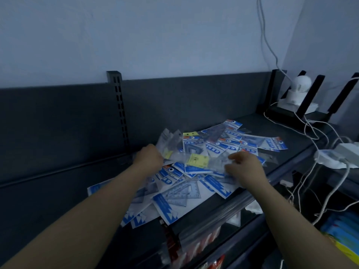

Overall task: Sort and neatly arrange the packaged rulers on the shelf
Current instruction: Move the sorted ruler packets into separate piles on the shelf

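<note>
Head view: two bare forearms reach forward from the bottom edge over a dark grey shelf [58,200].
Lower level: red-and-white packs [194,247] stand in a row under the shelf's front; blue and yellow packs [342,235] sit at the lower right.
Front rail: a clear strip [229,208] runs along the shelf's front edge, and the nearest packets overhang it.
Packaged rulers [194,193]: a loose, overlapping pile in the middle of the shelf, spreading from the front edge toward the back right. Most are blue-and-white cards with clear set squares, lying at all angles.
Left hand [149,158]: on the pile's left side, seen from the back, with its fingers curled around the left end of a clear packet.
Clear packet [196,160]: it has a yellow label and stretches between the two hands, on top of the pile.
Right hand [244,167]: on the pile's right side, with fingers bent and spread and their tips at the clear packet's right end. Whether they pinch it or only touch it cannot be told.
Power adapters [345,154]: white, at the right edge, with white cables [310,133] trailing across the shelf's corner.
Back panel [184,101]: dark grey, with a slotted upright [118,105] left of centre.
Far right corner: a small white round-headed device [299,88] stands among black antennas [314,94].
Wall [155,35]: pale, with two cables running up it.
</note>
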`<state>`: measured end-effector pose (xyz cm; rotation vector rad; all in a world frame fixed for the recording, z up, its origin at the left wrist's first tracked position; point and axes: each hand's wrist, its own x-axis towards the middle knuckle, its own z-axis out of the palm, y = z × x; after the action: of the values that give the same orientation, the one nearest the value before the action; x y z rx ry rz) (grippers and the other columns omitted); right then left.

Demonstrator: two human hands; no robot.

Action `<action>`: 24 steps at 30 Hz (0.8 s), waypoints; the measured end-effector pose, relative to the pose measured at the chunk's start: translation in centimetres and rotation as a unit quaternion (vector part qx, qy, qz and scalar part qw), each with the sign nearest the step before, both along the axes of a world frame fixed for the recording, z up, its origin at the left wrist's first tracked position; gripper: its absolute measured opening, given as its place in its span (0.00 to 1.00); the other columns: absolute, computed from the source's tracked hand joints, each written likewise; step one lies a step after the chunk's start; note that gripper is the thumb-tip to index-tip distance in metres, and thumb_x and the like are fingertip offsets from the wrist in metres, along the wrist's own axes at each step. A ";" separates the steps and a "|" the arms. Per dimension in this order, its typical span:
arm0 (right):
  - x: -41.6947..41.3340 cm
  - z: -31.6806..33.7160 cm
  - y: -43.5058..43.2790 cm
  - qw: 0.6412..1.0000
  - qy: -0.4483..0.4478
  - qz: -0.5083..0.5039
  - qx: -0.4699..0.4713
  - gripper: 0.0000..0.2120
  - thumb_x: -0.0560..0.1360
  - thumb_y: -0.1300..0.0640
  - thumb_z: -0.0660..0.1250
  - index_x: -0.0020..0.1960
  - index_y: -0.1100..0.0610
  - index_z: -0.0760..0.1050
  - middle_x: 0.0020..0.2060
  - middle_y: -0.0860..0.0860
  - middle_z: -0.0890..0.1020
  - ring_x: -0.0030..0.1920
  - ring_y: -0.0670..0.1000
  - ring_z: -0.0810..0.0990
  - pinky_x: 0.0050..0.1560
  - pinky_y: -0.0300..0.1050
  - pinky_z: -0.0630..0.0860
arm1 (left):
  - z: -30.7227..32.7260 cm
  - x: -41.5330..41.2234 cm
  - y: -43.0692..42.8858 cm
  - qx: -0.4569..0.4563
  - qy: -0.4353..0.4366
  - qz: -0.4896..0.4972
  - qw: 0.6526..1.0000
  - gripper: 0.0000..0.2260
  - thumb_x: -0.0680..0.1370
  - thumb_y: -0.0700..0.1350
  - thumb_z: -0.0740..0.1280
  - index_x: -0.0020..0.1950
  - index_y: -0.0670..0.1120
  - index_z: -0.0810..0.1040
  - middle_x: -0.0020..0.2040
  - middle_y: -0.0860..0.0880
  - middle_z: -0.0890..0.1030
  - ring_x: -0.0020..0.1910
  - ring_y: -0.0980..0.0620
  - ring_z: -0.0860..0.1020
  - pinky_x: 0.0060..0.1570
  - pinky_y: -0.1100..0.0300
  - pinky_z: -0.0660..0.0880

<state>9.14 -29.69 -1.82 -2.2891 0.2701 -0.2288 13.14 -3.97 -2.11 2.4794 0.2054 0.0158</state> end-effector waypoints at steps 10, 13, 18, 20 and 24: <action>2.2 2.1 -0.4 0.986 0.095 0.068 -0.121 0.08 0.74 0.56 0.67 0.38 0.58 0.74 0.32 0.52 0.75 0.31 0.50 0.73 0.32 0.41 0.67 | 0.1 1.6 -1.0 0.020 0.055 0.012 0.998 0.20 0.71 0.47 0.74 0.57 0.38 0.75 0.51 0.44 0.78 0.48 0.46 0.78 0.38 0.60 0.72; 2.8 1.9 -1.7 0.994 0.063 0.029 -0.087 0.09 0.75 0.60 0.62 0.37 0.61 0.72 0.30 0.55 0.72 0.30 0.51 0.68 0.31 0.43 0.62 | 0.0 2.1 -0.7 0.002 0.058 0.002 0.998 0.20 0.69 0.50 0.75 0.55 0.40 0.76 0.51 0.44 0.80 0.48 0.47 0.79 0.41 0.59 0.75; 3.3 0.8 -1.2 0.998 0.042 0.015 -0.048 0.13 0.76 0.62 0.58 0.32 0.58 0.65 0.28 0.54 0.70 0.29 0.52 0.67 0.32 0.43 0.63 | 0.1 2.5 -0.9 0.008 0.079 -0.024 0.997 0.21 0.69 0.50 0.76 0.54 0.39 0.78 0.50 0.44 0.80 0.48 0.48 0.79 0.46 0.56 0.77; 3.4 0.7 -0.7 0.998 0.041 0.020 -0.040 0.07 0.76 0.62 0.59 0.40 0.57 0.72 0.34 0.56 0.77 0.34 0.53 0.74 0.36 0.44 0.69 | 0.3 2.5 -1.0 -0.005 0.088 -0.027 0.996 0.18 0.70 0.48 0.75 0.53 0.38 0.79 0.48 0.44 0.80 0.47 0.48 0.79 0.44 0.56 0.77; 3.5 0.5 0.2 0.996 0.043 0.015 -0.080 0.15 0.76 0.59 0.63 0.62 0.57 0.74 0.54 0.56 0.81 0.52 0.57 0.80 0.52 0.49 0.76 | 0.2 2.2 -0.8 -0.044 0.083 -0.025 0.995 0.11 0.75 0.48 0.70 0.40 0.41 0.76 0.41 0.45 0.78 0.39 0.50 0.76 0.36 0.60 0.71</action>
<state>12.60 -29.44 -1.33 -2.4630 0.2690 -0.1417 15.34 -4.74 -1.91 2.3977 0.2087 -0.2171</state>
